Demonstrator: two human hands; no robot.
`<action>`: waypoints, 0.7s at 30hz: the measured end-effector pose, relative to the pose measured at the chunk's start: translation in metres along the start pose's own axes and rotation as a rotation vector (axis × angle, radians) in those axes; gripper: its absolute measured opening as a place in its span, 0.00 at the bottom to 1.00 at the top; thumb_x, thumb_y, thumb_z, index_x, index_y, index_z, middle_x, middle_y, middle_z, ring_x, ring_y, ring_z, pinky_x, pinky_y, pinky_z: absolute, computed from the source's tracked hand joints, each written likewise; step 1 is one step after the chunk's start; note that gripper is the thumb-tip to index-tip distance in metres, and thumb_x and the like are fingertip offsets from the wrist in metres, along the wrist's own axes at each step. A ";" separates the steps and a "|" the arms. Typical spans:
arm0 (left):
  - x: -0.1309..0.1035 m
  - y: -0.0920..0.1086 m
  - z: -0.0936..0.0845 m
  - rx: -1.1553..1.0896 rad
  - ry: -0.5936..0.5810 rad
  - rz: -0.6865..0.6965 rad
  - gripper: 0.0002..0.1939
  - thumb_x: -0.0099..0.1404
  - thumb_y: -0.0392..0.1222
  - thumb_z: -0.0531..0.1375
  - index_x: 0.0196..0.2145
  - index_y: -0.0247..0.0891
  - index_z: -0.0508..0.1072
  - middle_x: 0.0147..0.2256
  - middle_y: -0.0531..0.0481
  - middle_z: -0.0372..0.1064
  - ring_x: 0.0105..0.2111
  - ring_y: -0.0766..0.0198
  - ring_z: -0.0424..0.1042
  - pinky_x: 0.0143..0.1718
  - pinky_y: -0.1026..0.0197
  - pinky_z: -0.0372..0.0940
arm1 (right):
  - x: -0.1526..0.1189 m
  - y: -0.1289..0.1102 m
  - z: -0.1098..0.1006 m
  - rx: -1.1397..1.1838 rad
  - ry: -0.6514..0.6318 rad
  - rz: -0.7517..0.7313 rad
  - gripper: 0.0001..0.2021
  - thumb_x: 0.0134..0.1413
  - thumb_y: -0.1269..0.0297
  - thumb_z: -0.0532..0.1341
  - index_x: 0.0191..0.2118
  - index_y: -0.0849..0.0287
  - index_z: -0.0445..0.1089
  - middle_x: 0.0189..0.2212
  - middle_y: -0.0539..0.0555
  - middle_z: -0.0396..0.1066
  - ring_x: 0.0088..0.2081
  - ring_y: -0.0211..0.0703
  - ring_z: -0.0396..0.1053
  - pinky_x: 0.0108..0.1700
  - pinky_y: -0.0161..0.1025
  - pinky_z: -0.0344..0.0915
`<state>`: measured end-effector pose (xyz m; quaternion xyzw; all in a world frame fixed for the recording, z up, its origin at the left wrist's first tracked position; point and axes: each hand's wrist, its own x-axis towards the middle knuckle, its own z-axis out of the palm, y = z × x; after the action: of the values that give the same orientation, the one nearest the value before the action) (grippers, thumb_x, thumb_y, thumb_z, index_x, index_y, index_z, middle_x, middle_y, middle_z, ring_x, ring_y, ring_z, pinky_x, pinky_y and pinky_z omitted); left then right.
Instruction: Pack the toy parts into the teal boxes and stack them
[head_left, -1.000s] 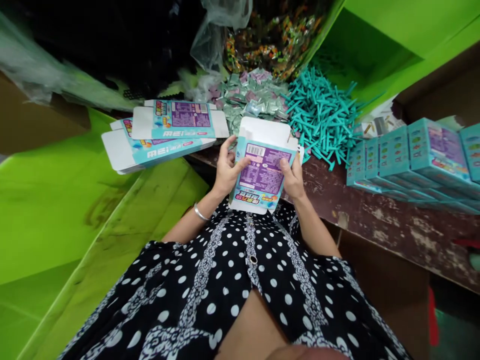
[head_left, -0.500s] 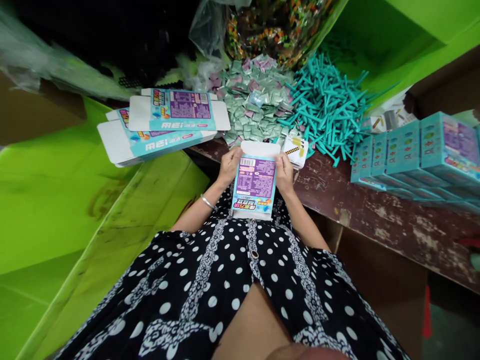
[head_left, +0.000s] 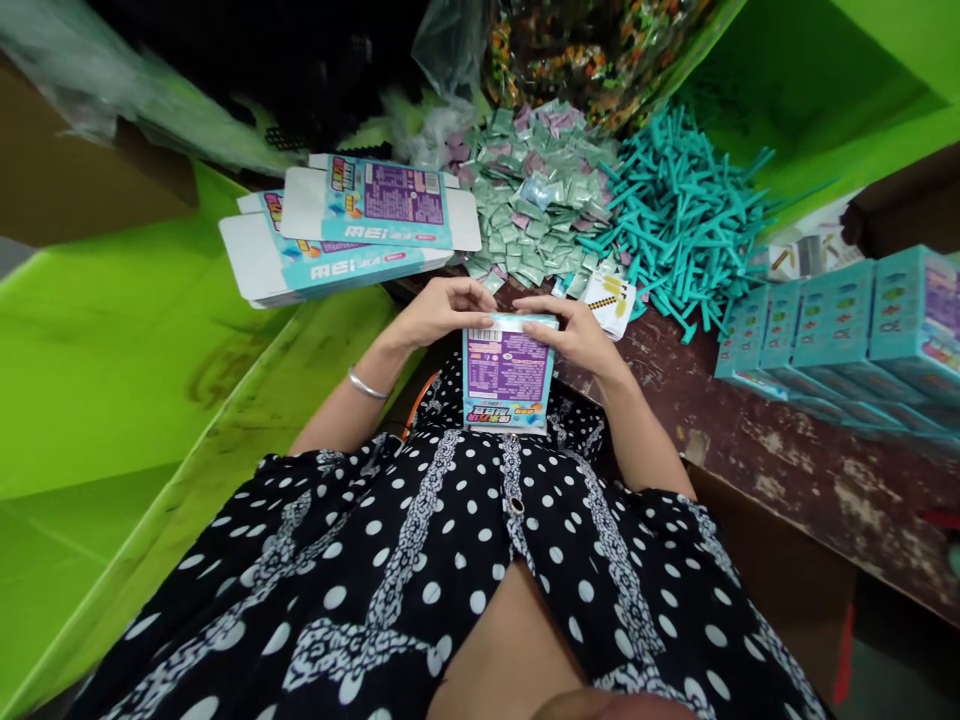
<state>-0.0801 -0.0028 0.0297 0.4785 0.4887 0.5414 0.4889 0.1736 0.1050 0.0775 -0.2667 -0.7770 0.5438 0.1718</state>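
Observation:
A small purple and turquoise carton [head_left: 508, 372] stands upright against the front of my polka-dot dress, its printed panel facing up toward me. My left hand [head_left: 450, 305] grips the top left of the carton, thumb along the upper edge and fingers behind. On the top right, my right hand [head_left: 574, 330] has its thumb on the edge and its fingers over the far side. The white flap at the top is partly hidden by my thumbs. Close by my right hand lies a stack of white cards [head_left: 609, 300] printed with a pickaxe.
Flat unfolded cartons [head_left: 390, 205] lie stacked at the left. Behind are a heap of small green and pink sachets [head_left: 532, 200] and a pile of turquoise plastic sticks [head_left: 682, 210]. Rows of made-up cartons [head_left: 832, 320] stand at the right on the worn brown table [head_left: 795, 470].
Both hands have moved from the carton's sides to its top edge. The white top flap, which stood out before, is now folded down. The view has shifted slightly.

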 end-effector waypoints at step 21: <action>-0.040 -0.041 0.059 -0.155 0.469 0.270 0.23 0.67 0.69 0.74 0.36 0.45 0.88 0.50 0.43 0.87 0.49 0.51 0.86 0.55 0.46 0.78 | -0.011 0.016 -0.002 -0.189 -0.168 -0.189 0.23 0.79 0.41 0.60 0.67 0.41 0.81 0.52 0.56 0.79 0.54 0.52 0.77 0.61 0.53 0.73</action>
<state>-0.0166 -0.0372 -0.0086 0.3619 0.4775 0.7334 0.3212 0.1872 0.1039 0.0634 -0.1611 -0.8578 0.4703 0.1307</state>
